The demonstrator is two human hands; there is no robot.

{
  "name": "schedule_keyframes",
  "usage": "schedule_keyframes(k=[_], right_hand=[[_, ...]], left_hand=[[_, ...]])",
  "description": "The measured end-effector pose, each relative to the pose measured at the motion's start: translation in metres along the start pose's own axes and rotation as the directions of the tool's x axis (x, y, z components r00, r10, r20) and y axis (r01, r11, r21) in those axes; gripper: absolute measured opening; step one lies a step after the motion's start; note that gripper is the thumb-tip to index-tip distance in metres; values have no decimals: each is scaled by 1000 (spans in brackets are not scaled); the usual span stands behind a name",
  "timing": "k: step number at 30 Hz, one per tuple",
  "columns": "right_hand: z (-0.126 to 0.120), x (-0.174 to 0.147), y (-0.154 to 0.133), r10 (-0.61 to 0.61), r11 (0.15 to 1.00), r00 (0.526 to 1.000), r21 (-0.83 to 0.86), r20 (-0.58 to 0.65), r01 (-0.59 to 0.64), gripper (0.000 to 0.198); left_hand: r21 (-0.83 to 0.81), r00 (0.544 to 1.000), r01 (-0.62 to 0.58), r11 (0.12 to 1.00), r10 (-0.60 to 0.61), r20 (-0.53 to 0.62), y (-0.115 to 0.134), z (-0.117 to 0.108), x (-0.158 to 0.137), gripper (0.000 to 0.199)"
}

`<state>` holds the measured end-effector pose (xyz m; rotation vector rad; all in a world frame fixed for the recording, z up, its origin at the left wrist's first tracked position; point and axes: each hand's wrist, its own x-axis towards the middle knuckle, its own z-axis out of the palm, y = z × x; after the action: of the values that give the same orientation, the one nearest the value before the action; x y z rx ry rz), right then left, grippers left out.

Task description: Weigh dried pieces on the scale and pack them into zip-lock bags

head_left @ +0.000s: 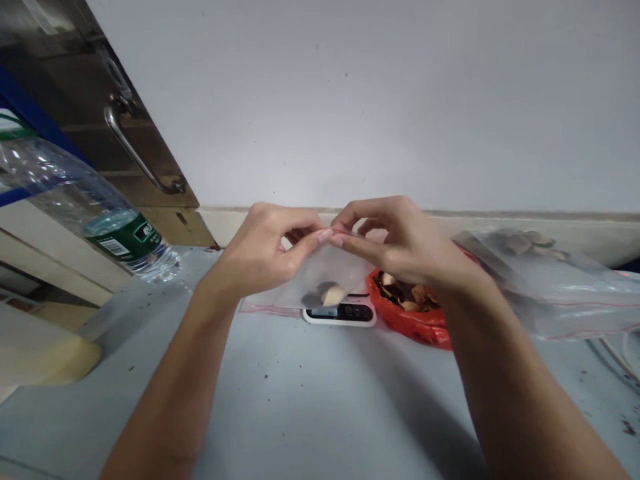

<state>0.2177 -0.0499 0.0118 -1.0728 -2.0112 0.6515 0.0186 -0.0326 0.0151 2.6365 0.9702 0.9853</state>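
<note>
Both my hands pinch the red-lined top edge of a clear zip bag, their fingertips close together. My left hand is closed on the edge from the left, and my right hand from the right. A pale piece and a darker one show low in the bag. Below and behind the bag sits a small white digital scale with a black panel, partly covered. Beside it, partly hidden by my right forearm, lies a red plastic bag with brown and dark dried pieces inside.
Further zip bags holding pale pieces lie at the right by the wall. A water bottle stands at the left, near a pale yellow-bottomed container. Dark crumbs dot the grey table. A metal handle is at the upper left.
</note>
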Motion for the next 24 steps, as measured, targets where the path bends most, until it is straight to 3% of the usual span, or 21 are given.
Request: schedule_keyframes(k=[10,19,22,24], right_hand=[[-18,-3,26,73,997,996,-29,-58,-75,26],[-27,-10,34,174,971,978,-143,-115,-190,34],[-31,-12,29,242,952,968,-176,-70,-251,35],[-32,-13,24,253,952,967,-180,0,-249,29]], left_hand=[[91,995,22,996,-12,-104,-12,-23,-7,25],[92,999,22,996,-20,-29,-15,-24,-4,25],[117,999,21,993,-16,-48,-15,-21,-1,23],[123,995,-45,991,56,-88,-11,-15,2,22]])
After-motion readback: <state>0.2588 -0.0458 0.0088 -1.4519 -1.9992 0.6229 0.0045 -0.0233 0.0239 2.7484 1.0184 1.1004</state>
